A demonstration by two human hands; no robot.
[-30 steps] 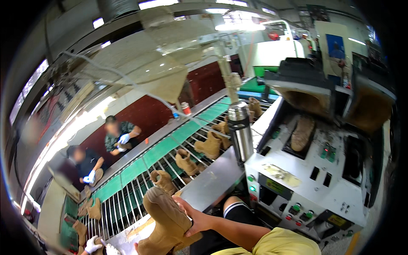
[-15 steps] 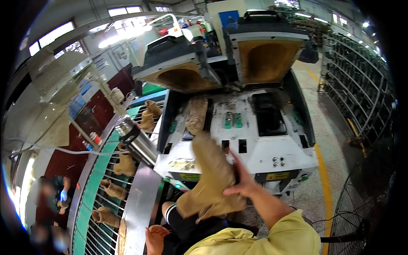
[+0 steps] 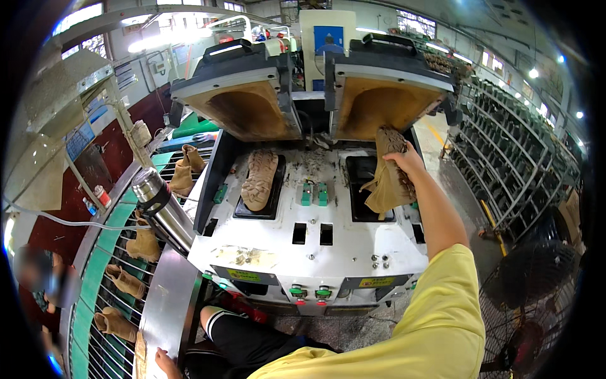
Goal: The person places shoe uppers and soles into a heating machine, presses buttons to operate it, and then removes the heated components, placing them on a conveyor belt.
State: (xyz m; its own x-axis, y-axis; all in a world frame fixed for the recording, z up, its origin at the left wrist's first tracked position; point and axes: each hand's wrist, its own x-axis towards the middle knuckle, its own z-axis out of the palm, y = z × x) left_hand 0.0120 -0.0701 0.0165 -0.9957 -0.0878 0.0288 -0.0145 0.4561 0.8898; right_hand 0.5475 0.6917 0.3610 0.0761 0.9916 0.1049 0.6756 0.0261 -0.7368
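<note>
My right hand (image 3: 407, 161) is closed round a tan boot (image 3: 386, 180), gripping it by its sole side. The boot is tilted, its treaded sole facing right, over the black recess (image 3: 361, 183) on the right of a white two-station machine (image 3: 315, 249). In the left station another boot sits sole up, its tan lugged sole (image 3: 260, 180) showing within a black frame. My left hand (image 3: 166, 363) is low at the left, beside the metal edge of the conveyor and near a tan piece (image 3: 140, 354); its visible fingers look apart, with nothing seen in them.
Two raised padded lids (image 3: 249, 110) stand open behind the stations. On the left, a roller conveyor (image 3: 120, 297) carries several tan boots, with a steel flask (image 3: 163, 205) at its edge. A rack (image 3: 517, 151) and a fan (image 3: 533, 278) stand right; another person (image 3: 44, 278) is far left.
My right hand has carried the boot from in front of the machine forward and right, to above the right recess. My left hand has shifted left, toward the conveyor. The view has turned too.
</note>
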